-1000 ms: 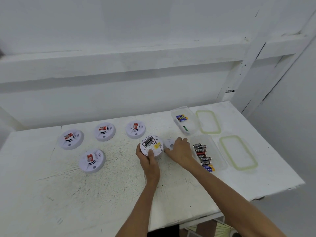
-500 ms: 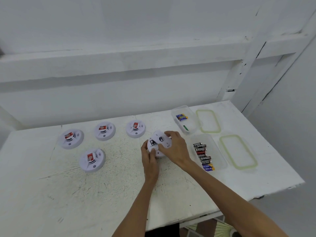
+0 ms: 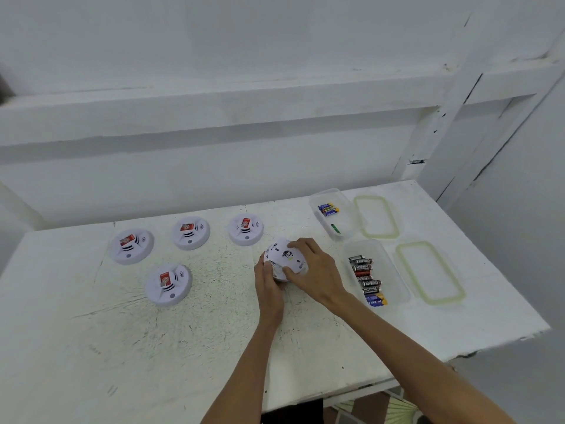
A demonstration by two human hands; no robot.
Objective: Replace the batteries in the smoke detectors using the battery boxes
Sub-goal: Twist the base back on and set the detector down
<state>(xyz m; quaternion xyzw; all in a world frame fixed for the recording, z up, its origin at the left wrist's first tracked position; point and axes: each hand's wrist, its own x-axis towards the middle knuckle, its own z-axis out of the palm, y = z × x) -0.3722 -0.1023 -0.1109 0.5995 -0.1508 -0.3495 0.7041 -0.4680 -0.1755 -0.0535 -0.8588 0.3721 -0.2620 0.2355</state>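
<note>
- A person's left hand [image 3: 269,283] curls round the near-left rim of a round white plastic smoke detector [image 3: 282,255], held at the middle of the scuffed white table [image 3: 214,347].
- The right hand [image 3: 318,270] clasps the unit's top face from the right, fingers bent over it.
- The clear plastic battery box [image 3: 394,270] of mixed cells lies just right of that hand, which is the nearer, its long axis running away from the person.
- Four more white detectors [image 3: 168,284] sit well apart to the left.

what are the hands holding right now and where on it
Both hold one smoke detector: the left hand grips its near-left rim, the right hand grips its right edge, fingers over the back.
</note>
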